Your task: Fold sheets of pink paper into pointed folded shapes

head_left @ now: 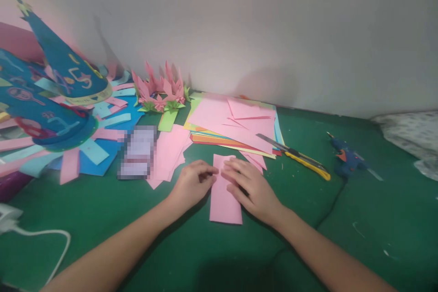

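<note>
A folded pink paper strip (226, 205) lies upright in front of me on the green table. My left hand (196, 180) is closed in a pinch at the strip's left edge, near its upper half. Across the upper right part of the paper rests my right hand (255, 187), its fingers apart and pressing on the surface. Just beyond are a stack of coloured paper sheets (232, 123), pink on top, and a pile of cut pink paper pieces (171, 150) to the left.
A yellow utility knife (308, 162) lies right of the stack, with its blade out. Farther right is a blue glue gun (351, 159) with a cable. Blue paper cone hats (65, 54), a pink-green paper crown (160, 89), a phone (138, 153) and a white cord (51, 232) occupy the left.
</note>
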`<control>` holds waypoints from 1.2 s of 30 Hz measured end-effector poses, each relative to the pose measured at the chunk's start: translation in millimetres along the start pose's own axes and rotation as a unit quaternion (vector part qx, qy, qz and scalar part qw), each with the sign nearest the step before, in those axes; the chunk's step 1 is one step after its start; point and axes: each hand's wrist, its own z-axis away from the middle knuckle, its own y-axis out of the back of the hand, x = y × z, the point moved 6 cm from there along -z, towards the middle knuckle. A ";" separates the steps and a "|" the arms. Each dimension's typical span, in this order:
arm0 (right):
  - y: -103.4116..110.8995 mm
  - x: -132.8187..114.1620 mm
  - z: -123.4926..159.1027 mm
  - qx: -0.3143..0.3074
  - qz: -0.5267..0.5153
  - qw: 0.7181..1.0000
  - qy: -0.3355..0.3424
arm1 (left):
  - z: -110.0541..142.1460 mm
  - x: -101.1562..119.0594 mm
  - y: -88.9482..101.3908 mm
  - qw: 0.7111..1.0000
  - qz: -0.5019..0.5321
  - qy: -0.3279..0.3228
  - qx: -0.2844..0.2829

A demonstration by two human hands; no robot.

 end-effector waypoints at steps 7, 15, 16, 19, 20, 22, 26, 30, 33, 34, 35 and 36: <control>-18.3 3.8 -1.4 -0.091 0.039 0.995 0.009 | 2.9 0.3 -1.4 1.000 -0.014 -0.010 -0.013; -18.5 3.1 -1.1 -0.107 0.063 0.992 0.010 | 5.5 -0.5 -3.1 1.000 -0.023 -0.015 -0.004; -18.7 3.3 -1.0 -0.108 0.064 0.992 0.011 | 5.9 0.5 -3.0 0.999 -0.031 -0.022 -0.003; -18.7 2.9 -1.2 -0.107 0.063 0.992 0.015 | 6.9 5.9 -1.8 0.997 -0.066 -0.048 0.001; -18.6 2.7 -1.3 -0.107 0.062 0.992 0.016 | 7.1 8.5 -1.2 0.995 -0.077 -0.060 0.004; -18.3 2.2 -1.7 -0.107 0.065 0.992 0.018 | 7.3 13.6 -0.3 0.992 -0.095 -0.082 0.007; -18.1 0.2 -2.3 -0.113 0.080 0.990 0.024 | 8.3 19.8 -0.1 0.987 -0.114 -0.111 0.010; -19.2 -1.7 -1.8 -0.115 0.094 0.988 0.032 | 10.4 21.7 -1.2 0.984 -0.131 -0.120 0.004; -20.9 -2.0 -1.3 -0.119 0.103 0.987 0.036 | 11.6 22.5 -1.8 0.982 -0.140 -0.124 0.002; -21.6 -1.9 -1.3 -0.123 0.107 0.986 0.036 | 11.7 22.8 -1.8 0.982 -0.143 -0.126 0.002; -22.1 -1.8 -1.4 -0.126 0.111 0.985 0.037 | 11.8 23.1 -1.9 0.981 -0.145 -0.129 0.003; -22.4 -1.7 -1.6 -0.129 0.114 0.984 0.037 | 11.8 23.4 -1.9 0.980 -0.145 -0.132 0.004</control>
